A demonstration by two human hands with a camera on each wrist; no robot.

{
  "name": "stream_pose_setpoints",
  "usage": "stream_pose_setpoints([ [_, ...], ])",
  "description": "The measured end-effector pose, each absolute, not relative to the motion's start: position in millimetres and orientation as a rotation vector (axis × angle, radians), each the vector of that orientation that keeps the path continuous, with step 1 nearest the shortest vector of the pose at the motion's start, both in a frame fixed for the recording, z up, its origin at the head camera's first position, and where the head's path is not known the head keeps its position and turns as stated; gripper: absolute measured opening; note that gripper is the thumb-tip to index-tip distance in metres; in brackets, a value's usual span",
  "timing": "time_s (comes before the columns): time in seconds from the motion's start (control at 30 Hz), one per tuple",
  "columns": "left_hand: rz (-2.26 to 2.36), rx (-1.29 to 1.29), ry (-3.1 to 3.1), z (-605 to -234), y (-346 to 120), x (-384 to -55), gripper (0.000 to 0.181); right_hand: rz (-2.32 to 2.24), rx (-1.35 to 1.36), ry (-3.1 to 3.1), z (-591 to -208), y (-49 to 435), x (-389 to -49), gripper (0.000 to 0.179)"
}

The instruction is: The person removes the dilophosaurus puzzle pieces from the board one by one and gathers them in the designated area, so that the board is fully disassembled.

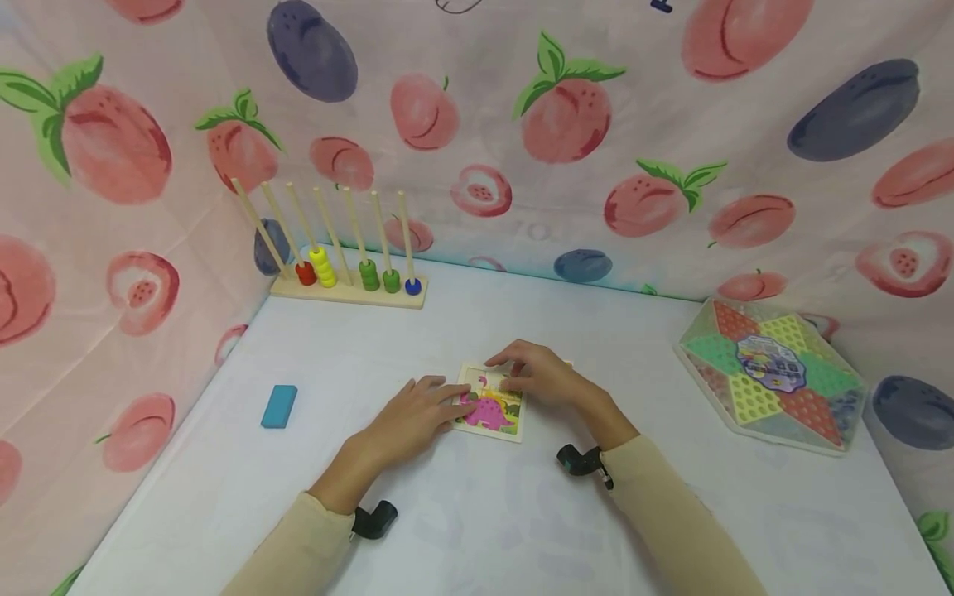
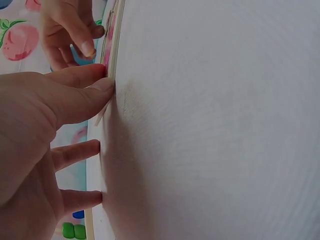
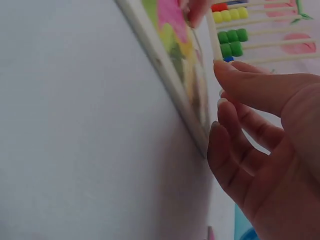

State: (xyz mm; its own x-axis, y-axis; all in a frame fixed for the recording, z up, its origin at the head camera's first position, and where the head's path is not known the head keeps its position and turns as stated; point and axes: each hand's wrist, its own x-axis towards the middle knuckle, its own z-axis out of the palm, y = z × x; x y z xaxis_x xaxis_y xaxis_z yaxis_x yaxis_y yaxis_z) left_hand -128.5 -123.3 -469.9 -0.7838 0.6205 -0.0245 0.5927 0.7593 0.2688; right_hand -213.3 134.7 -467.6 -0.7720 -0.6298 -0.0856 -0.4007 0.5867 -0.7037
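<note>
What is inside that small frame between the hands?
Inside the frame, a pink dinosaur picture shows. The left hand and right hand cover parts of it; what lies beneath them cannot be seen.

The puzzle board (image 1: 488, 420) lies mid-counter (image 1: 484, 517), the left hand (image 1: 412, 420) at its left edge, the right hand (image 1: 542, 374) by its far right corner. Well to the left lies a block (image 1: 279, 406); behind that — near the back cloth (image 1: 522, 211) — stands the bead rack (image 1: 350, 292). A game box (image 1: 771, 377) lies far right, also near the cloth.
</note>
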Motion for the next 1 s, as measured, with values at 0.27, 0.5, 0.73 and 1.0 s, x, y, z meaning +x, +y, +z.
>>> stream_pose_setpoints([
  [0.27, 0.378, 0.996, 2.840, -468.1, -123.5, -129.2, 0.043, -0.853, -0.839, 2.569, -475.4, 125.5, -210.5, 0.035],
  [0.5, 0.370, 0.996, 2.844, -470.2, -123.8, -129.4, 0.043, -0.741, -0.761, 2.637, -474.1, 118.3, -207.2, 0.032],
  [0.73, 0.403, 0.993, 2.837, -469.9, -124.5, -129.5, 0.042, -0.729, -0.709, 2.639, -473.2, 113.1, -208.3, 0.029],
  [1.0, 0.403, 0.988, 2.831, -470.0, -124.2, -130.0, 0.041, -0.775, -0.710, 2.615, -471.6, 111.4, -208.3, 0.026],
])
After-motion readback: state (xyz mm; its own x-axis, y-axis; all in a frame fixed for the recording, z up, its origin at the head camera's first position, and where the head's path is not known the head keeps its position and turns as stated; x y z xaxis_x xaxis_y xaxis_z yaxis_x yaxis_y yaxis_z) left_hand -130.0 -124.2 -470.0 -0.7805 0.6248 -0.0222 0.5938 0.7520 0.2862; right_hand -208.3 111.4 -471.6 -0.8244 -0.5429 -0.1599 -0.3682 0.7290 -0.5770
